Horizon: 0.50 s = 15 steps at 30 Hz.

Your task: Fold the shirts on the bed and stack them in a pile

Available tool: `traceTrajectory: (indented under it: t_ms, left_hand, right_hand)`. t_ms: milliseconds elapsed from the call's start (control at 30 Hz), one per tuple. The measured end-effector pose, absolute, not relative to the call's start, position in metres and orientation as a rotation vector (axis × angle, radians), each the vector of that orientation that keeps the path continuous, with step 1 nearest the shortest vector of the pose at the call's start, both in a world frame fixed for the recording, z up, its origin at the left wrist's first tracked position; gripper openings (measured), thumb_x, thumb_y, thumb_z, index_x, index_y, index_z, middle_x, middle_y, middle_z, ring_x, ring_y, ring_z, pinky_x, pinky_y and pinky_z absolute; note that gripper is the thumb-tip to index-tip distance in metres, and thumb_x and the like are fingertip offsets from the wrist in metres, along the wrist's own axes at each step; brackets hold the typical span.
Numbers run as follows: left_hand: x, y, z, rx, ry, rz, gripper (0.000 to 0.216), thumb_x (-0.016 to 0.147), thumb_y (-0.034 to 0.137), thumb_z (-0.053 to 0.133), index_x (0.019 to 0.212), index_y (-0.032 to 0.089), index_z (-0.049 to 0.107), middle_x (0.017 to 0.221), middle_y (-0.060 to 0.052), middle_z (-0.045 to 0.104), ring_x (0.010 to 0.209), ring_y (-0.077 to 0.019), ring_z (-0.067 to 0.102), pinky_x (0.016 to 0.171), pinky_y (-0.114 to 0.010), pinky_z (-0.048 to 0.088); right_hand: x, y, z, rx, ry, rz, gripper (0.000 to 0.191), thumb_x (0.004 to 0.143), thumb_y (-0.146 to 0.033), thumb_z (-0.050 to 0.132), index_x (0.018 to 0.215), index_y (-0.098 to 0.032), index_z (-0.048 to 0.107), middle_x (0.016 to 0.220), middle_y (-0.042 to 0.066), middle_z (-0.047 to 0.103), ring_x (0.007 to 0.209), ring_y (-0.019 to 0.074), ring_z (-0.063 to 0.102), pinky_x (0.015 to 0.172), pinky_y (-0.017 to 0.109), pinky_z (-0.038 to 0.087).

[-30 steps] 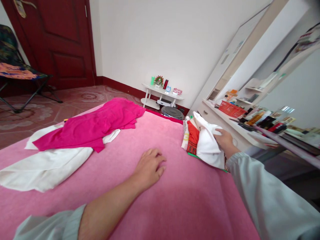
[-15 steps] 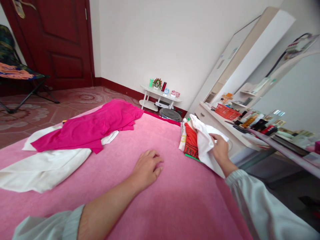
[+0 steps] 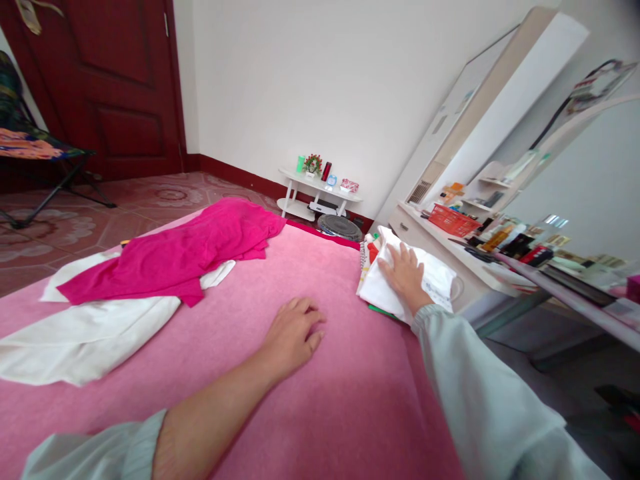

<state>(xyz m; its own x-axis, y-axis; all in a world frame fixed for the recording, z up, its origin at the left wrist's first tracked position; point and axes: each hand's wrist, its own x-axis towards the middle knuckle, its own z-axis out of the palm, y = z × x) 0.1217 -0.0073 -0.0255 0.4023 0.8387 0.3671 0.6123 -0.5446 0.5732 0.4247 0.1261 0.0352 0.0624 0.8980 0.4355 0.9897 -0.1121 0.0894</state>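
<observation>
My right hand (image 3: 404, 275) lies flat, fingers spread, on a folded white garment (image 3: 380, 287) at the bed's right edge. That garment tops a small pile of clothes, with bits of red and green cloth (image 3: 384, 311) peeking out beneath it. On the pink bedspread (image 3: 340, 400) rests my left hand (image 3: 295, 333), its fingers loosely curved and apart, holding nothing. Over on the left of the bed, a bright pink garment (image 3: 185, 257) is spread across white clothing (image 3: 95, 337), covering part of it.
A dressing table (image 3: 480, 267) with a red basket (image 3: 453, 220) and many bottles stands close on the right. Past the bed's far edge are a small white table (image 3: 320, 185) and a round grey lid (image 3: 340, 227). A folding chair (image 3: 45, 157) stands by the door at left.
My right hand has let go of the white garment's edge and moved left onto it. The garment now lies flatter, covering most of the red cloth. My left hand stays put.
</observation>
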Motion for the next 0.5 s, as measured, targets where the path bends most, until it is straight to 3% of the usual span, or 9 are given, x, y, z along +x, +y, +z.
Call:
traceTrajectory:
  t_ms: [67, 167, 267, 400, 500]
  left_hand:
    - [0.122, -0.007, -0.026, 2.315, 1.248, 0.907, 0.026, 0.080, 0.024, 0.059, 0.104, 0.026, 0.067, 0.111, -0.004, 0.058, 0.105, -0.0217, 0.049, 0.093, -0.037, 0.040]
    - [0.121, -0.008, -0.026, 2.307, 1.242, 0.909, 0.025, 0.081, 0.025, 0.058, 0.105, 0.027, 0.067, 0.111, -0.004, 0.058, 0.105, -0.0217, 0.049, 0.094, -0.037, 0.040]
    - [0.121, -0.008, -0.025, 2.303, 1.236, 0.915, 0.025, 0.082, 0.025, 0.057, 0.105, 0.026, 0.067, 0.111, -0.004, 0.058, 0.105, -0.0220, 0.049, 0.093, -0.037, 0.040]
    - [0.120, -0.008, -0.027, 2.306, 1.232, 0.930, 0.025, 0.081, 0.025, 0.057, 0.104, 0.026, 0.067, 0.110, -0.004, 0.058, 0.105, -0.0224, 0.049, 0.093, -0.038, 0.040]
    - [0.121, -0.007, -0.028, 2.306, 1.241, 0.928, 0.025, 0.081, 0.025, 0.058, 0.104, 0.026, 0.067, 0.110, -0.004, 0.058, 0.104, -0.0224, 0.049, 0.093, -0.038, 0.040]
  right_hand:
    - [0.423, 0.136, 0.027, -2.261, -2.051, -0.438, 0.054, 0.090, -0.061, 0.029, 0.138, -0.038, 0.041, 0.153, 0.002, 0.027, 0.137, 0.0372, 0.022, 0.100, 0.066, 0.023]
    - [0.422, 0.142, 0.024, -2.323, -2.156, -0.286, 0.056, 0.088, -0.065, 0.030, 0.137, -0.041, 0.041, 0.154, 0.000, 0.023, 0.138, 0.0391, 0.018, 0.100, 0.069, 0.020]
    - [0.426, 0.131, 0.033, -2.179, -2.133, -0.279, 0.056, 0.087, -0.062, 0.035, 0.135, -0.034, 0.045, 0.151, 0.005, 0.030, 0.136, 0.0365, 0.025, 0.103, 0.065, 0.021]
    - [0.454, 0.091, 0.037, -1.909, -1.633, -0.537, 0.050, 0.091, -0.047, 0.032, 0.124, -0.017, 0.055, 0.133, 0.015, 0.051, 0.123, 0.0283, 0.044, 0.104, 0.049, 0.031]
    - [0.487, 0.056, 0.027, -2.035, -1.209, -0.571, 0.050, 0.082, -0.046, 0.046, 0.119, -0.015, 0.057, 0.120, 0.017, 0.056, 0.112, 0.0325, 0.051, 0.094, 0.050, 0.040]
